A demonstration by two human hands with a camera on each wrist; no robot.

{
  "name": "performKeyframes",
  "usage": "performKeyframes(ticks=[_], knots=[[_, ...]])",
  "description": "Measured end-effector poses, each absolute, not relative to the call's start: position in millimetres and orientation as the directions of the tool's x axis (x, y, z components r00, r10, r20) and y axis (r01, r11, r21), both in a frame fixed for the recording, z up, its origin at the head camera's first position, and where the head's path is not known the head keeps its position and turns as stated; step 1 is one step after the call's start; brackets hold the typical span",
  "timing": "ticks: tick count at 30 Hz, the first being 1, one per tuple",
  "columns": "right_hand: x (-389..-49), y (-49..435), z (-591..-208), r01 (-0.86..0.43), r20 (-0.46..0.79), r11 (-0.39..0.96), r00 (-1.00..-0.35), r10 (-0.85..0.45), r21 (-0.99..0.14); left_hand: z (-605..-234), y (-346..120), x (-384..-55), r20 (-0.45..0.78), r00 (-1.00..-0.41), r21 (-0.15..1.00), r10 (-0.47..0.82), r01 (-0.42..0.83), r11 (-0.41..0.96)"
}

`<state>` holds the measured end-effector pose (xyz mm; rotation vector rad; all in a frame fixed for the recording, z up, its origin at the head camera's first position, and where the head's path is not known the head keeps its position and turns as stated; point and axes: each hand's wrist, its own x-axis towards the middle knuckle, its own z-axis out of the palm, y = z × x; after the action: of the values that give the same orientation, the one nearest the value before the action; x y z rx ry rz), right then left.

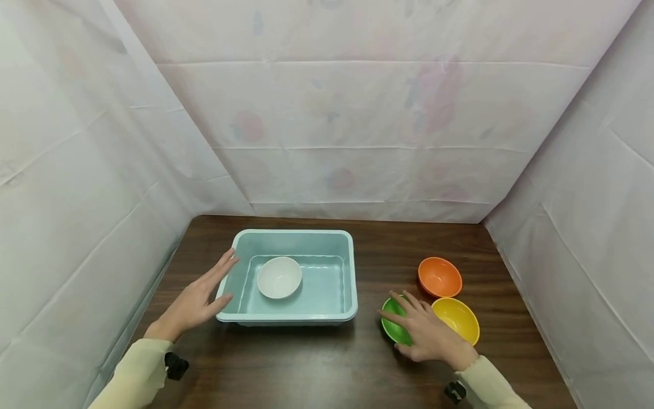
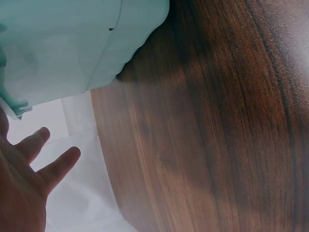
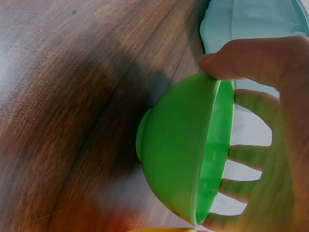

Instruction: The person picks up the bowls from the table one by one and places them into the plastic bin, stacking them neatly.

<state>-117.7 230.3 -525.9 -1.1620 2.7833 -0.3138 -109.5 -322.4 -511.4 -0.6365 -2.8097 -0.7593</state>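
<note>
My right hand (image 1: 426, 332) spans a green bowl (image 3: 174, 145), thumb on the near rim and spread fingers over the far rim, partly hidden behind it. In the head view the hand covers much of the green bowl. My left hand (image 1: 196, 301) is at the left side of a pale blue basin (image 1: 327, 317), fingers extended and thumb apart; whether it touches the rim is hard to tell. Inside the basin, left of its middle, sits a white bowl (image 1: 279, 278). In the left wrist view, extended fingers (image 2: 60, 169) show beside the basin wall.
An orange bowl (image 1: 440, 276) stands behind the green one, and a yellow bowl (image 1: 457, 319) lies to its right, partly under my right wrist. The dark wooden table (image 1: 286, 369) is bordered by pale cloth (image 1: 332, 113) at the back and both sides.
</note>
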Motion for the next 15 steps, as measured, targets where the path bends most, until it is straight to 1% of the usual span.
performKeyframes(ticks=[3,7,15], knots=[[-119.2,227.4,-528.7,-0.684,-0.034,0.697,-0.708,-0.705,-0.214,-512.5,-324.0,-109.3,0.261,-0.895,0.440,0.361,0.443,0.781],[-121.2,224.7,-530.4,-0.682,-0.021,0.705,-0.716,-0.698,-0.193,-512.3,-323.3,-109.3,0.258,-0.897,0.444,0.359,0.440,0.781],[-122.5,219.6,-527.4,-0.667,-0.042,0.717,-0.725,-0.687,-0.201,-514.5,-324.3,-110.9,0.262,-0.896,0.444,0.358,0.441,0.780]])
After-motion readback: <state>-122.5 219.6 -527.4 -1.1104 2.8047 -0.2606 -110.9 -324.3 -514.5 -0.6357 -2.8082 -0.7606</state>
